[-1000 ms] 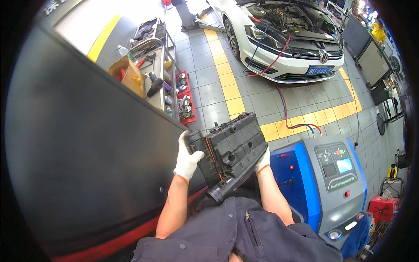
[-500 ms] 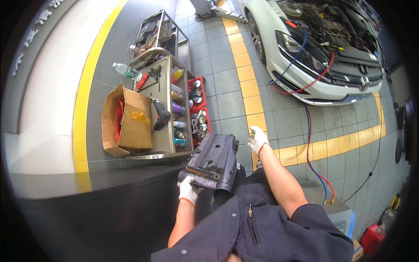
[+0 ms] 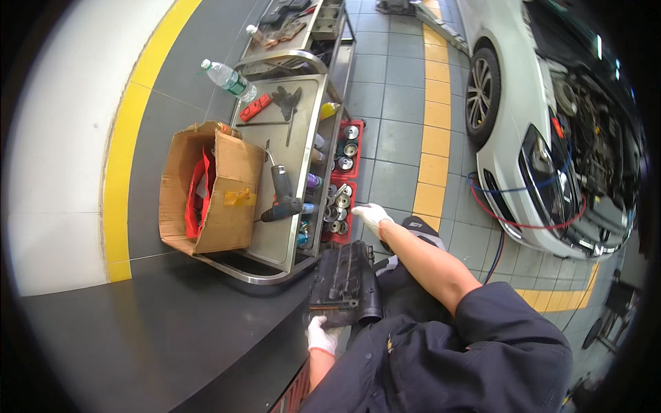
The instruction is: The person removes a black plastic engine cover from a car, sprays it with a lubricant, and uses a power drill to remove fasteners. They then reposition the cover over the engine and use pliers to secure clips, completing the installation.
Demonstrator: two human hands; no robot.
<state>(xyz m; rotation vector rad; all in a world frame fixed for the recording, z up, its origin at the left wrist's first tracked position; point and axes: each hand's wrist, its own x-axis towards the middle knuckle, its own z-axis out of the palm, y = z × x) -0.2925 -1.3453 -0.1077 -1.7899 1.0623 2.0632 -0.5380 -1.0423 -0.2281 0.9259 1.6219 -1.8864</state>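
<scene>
My left hand (image 3: 321,335), in a white glove, grips the near end of a black plastic air filter housing (image 3: 336,279), held in front of my body. A round duct opening is on the housing's right side. My gloved right hand (image 3: 372,218) is held out past the housing, holding nothing, with its fingers extended. It is apart from the housing, near the red trays (image 3: 342,206) of metal cup-shaped tools on the floor beside the cart.
A metal cart (image 3: 277,234) on the left bears an open cardboard box (image 3: 237,186), a cordless drill (image 3: 281,196), black gloves (image 3: 287,102) and a water bottle (image 3: 231,80). A dark counter (image 3: 179,330) lies at near left. A white car (image 3: 499,138) with its bonnet raised stands right.
My view and body have turned left, bringing the cart nearer the middle. The housing stays in my left hand. My right hand is now closer to the red trays.
</scene>
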